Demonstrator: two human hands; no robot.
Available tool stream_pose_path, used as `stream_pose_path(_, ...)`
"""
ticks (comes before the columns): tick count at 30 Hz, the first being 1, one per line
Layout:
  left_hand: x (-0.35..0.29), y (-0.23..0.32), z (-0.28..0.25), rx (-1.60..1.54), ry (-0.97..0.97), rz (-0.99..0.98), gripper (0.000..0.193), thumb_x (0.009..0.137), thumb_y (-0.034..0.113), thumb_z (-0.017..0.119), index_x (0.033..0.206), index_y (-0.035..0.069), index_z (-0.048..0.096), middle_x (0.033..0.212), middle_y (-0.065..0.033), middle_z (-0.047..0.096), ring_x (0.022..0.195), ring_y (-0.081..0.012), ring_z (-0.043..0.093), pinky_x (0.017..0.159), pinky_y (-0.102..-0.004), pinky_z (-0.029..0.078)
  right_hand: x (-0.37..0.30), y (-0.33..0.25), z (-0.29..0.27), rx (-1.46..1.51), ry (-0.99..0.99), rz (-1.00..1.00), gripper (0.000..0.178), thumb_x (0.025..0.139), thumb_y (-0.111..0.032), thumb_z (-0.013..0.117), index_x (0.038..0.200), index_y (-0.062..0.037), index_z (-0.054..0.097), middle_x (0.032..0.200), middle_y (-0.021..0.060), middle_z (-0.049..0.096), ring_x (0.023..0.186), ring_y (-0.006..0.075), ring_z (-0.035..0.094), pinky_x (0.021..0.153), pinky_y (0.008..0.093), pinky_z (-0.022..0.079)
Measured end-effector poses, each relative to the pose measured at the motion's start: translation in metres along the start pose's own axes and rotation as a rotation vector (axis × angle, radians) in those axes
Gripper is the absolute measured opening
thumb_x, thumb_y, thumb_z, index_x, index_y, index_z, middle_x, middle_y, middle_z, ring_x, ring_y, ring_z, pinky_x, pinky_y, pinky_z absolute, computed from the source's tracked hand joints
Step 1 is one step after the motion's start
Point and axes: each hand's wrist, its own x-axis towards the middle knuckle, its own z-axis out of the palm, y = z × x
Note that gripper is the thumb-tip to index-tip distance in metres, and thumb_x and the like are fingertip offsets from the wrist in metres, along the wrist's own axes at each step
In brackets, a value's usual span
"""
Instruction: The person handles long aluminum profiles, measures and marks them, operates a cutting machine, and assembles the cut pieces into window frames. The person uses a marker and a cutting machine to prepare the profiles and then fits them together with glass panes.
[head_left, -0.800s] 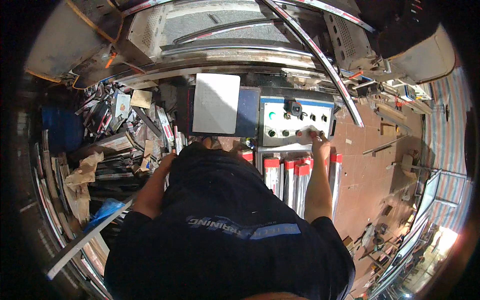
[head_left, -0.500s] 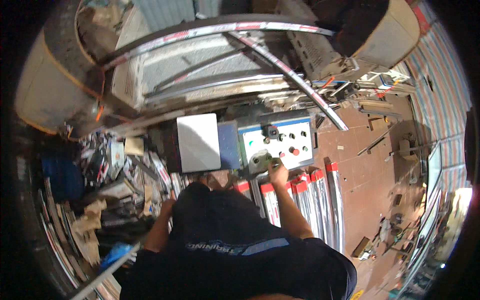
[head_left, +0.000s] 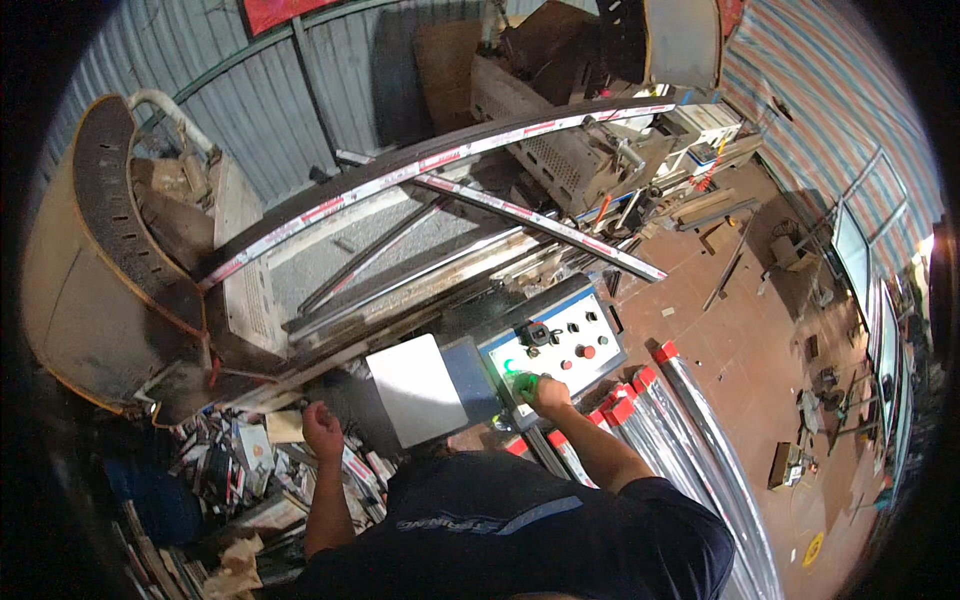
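My right hand point(head_left: 548, 396) rests at the lower left of a white control panel point(head_left: 590, 366), its fingers bent together over a control there. A green glow shows at the fingertips, which hide the control itself. Just above them a green button point(head_left: 510, 366) is lit. A red mushroom button point(head_left: 587, 351) and several black knobs are further right on the panel. Over the scrap pile, left of a pale flat board point(head_left: 416, 390), my left hand point(head_left: 322, 430) is raised with its fingers curled in; nothing shows in it.
Behind the panel a long curved metal profile point(head_left: 440, 160) spans the machine, with a straight profile point(head_left: 540, 222) crossing it. Long wrapped profiles with red ends point(head_left: 690, 400) lie to the right of my arm. Offcuts point(head_left: 240, 460) are heaped at left; tiled floor point(head_left: 720, 330) lies at right.
The view has tilted and turned, showing more of the back wall. My left hand has lifted forward from beside my body. Green light on the panel is brighter; my right hand stays there.
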Motion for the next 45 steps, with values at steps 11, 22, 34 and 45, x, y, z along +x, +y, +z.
stream_pose_path(11,0.226,0.154,0.060,0.321,-0.237,0.786,0.057,0.078,0.012,0.084,0.129,0.005,0.061,0.135,-0.0189,0.057,0.130,-0.0426,0.050,0.109,-0.0544,0.043,-0.010,-0.036,-0.007,-0.281,-0.036,0.175,0.032,0.096,-0.029,0.061,0.120,-0.0108,0.073,0.120,0.0145,0.076,0.114,0.0328,0.072,0.105,0.0595,0.049)
stream_pose_path(22,0.414,0.241,0.138,0.779,-0.255,0.835,0.122,0.061,0.028,0.101,0.161,0.009,0.034,0.168,-0.0188,0.033,0.157,-0.0431,0.027,0.124,-0.0605,0.030,-0.172,-0.088,0.068,0.299,0.023,0.756,0.053,0.085,-0.049,0.076,0.125,-0.0147,0.074,0.124,0.0171,0.075,0.120,0.0370,0.070,0.104,0.0560,0.049)
stream_pose_path(34,0.438,0.236,0.197,1.059,-0.131,0.822,0.088,0.075,0.021,0.088,0.150,0.011,0.042,0.132,-0.0146,0.059,0.124,-0.0367,0.063,0.102,-0.0530,0.052,-0.331,-0.110,0.181,0.568,-0.245,1.035,0.053,0.081,-0.056,0.077,0.114,-0.0138,0.082,0.115,0.0176,0.078,0.110,0.0369,0.074,0.097,0.0468,0.058)
stream_pose_path(45,0.414,0.250,0.114,0.888,-0.194,0.768,0.096,0.063,0.012,0.092,0.146,0.007,0.043,0.133,-0.0194,0.063,0.124,-0.0413,0.063,0.103,-0.0529,0.052,-0.236,-0.098,0.142,0.604,-0.071,0.692,0.047,0.085,-0.046,0.073,0.115,-0.0103,0.078,0.109,0.0212,0.077,0.104,0.0409,0.073,0.092,0.0495,0.057)
